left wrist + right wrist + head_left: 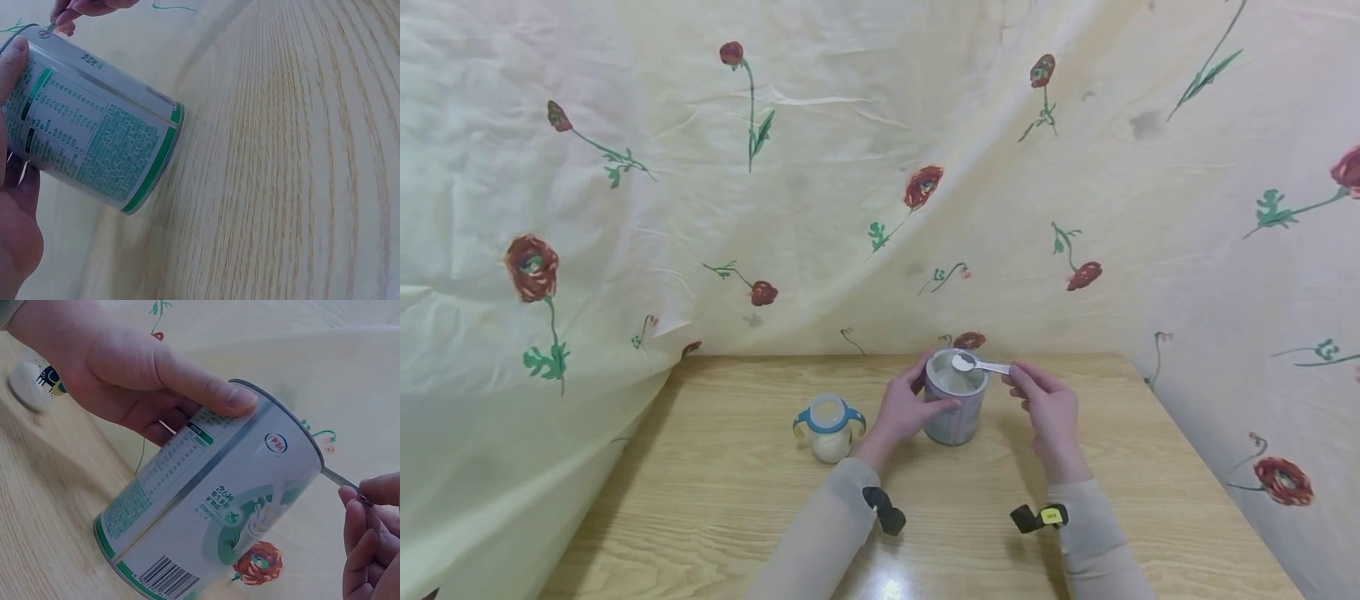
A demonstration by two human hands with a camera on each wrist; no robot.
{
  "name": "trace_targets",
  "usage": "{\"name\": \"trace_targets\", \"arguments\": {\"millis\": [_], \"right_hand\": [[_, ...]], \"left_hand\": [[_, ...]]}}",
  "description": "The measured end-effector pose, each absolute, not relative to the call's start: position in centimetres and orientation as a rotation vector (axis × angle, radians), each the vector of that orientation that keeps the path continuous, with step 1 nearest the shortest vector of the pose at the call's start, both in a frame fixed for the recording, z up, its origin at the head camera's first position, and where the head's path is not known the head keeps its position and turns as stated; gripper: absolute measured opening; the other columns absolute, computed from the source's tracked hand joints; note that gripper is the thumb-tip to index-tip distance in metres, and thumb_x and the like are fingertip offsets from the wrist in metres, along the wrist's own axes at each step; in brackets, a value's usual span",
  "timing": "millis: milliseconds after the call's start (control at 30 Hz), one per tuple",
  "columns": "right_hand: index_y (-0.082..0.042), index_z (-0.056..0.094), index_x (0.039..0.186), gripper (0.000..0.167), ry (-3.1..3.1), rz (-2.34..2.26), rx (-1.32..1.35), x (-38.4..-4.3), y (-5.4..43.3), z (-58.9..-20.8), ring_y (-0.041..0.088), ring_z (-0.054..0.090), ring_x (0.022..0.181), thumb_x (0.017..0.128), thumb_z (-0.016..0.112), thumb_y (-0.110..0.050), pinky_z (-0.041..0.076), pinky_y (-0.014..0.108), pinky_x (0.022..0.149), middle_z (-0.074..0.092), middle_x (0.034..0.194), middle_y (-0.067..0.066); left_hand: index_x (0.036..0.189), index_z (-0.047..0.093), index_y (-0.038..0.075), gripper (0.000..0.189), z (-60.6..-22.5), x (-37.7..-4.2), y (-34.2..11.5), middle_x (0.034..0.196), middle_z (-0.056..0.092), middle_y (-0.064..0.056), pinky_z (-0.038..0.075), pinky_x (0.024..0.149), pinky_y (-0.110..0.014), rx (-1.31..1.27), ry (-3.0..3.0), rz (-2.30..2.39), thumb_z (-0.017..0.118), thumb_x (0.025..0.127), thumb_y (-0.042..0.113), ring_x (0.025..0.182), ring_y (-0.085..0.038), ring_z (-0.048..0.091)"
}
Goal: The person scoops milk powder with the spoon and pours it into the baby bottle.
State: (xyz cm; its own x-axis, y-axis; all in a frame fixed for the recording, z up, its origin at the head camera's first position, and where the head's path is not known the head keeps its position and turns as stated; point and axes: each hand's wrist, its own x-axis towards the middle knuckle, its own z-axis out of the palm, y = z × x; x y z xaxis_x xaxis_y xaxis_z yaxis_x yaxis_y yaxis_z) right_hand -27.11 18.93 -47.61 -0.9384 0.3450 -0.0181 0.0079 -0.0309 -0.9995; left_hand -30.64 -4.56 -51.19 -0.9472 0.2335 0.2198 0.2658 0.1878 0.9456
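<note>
A milk powder can [953, 423], lidless, stands on the wooden table. My left hand [904, 412] grips it from the left, thumb along the near side below the rim. In the right wrist view the can [219, 487] shows a green and white label and a barcode. My right hand [1051, 410] pinches the handle of a measuring spoon [994, 367] at the can's right. White powder [963, 363] fills the spoon's bowl, which is over the can's opening. The left wrist view shows the can's printed side [94, 119], while its inside is hidden there.
Left of the can stands a baby bottle [831, 448] with a blue two-handled collar. The light wooden table [737, 517] ends at a cream cloth [820, 208] with red flowers, which hangs behind and along the sides. Both wrists wear small black straps.
</note>
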Motion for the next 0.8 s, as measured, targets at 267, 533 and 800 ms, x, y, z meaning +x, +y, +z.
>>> {"name": "trace_targets", "arguments": {"millis": [267,533,800], "right_hand": [[-0.008,0.075,0.13,0.038,-2.033,2.088,-0.355,-27.13,18.94,-47.47,0.011,0.07,0.094,0.101,0.078,-0.032,0.052,0.022,0.081,0.08,0.094,-0.015],[-0.024,0.082,0.112,0.013,-1.97,2.172,-0.38,-27.19,18.85,-47.34,0.008,0.067,0.093,0.1,0.079,-0.028,0.053,0.02,0.082,0.08,0.093,-0.014],[-0.013,0.076,0.13,0.031,-1.995,2.205,-0.381,-26.94,18.74,-46.94,0.006,0.065,0.095,0.103,0.076,-0.028,0.051,0.022,0.087,0.08,0.094,-0.015]], "left_hand": [[0.165,0.045,0.023,0.097,-51.24,-30.62,-4.8,0.164,0.049,0.0,0.042,0.121,-0.038,-0.476,-2.4,-1.933,0.096,0.082,0.032,0.149,-0.024,0.048],[0.165,0.043,0.022,0.096,-50.95,-30.5,-4.98,0.167,0.044,0.001,0.039,0.123,-0.041,-0.526,-2.395,-1.956,0.094,0.084,0.032,0.152,-0.026,0.044],[0.17,0.031,0.017,0.103,-50.74,-30.19,-4.96,0.174,0.031,-0.001,0.034,0.126,-0.044,-0.587,-2.441,-1.927,0.091,0.089,0.034,0.157,-0.028,0.035]]}}
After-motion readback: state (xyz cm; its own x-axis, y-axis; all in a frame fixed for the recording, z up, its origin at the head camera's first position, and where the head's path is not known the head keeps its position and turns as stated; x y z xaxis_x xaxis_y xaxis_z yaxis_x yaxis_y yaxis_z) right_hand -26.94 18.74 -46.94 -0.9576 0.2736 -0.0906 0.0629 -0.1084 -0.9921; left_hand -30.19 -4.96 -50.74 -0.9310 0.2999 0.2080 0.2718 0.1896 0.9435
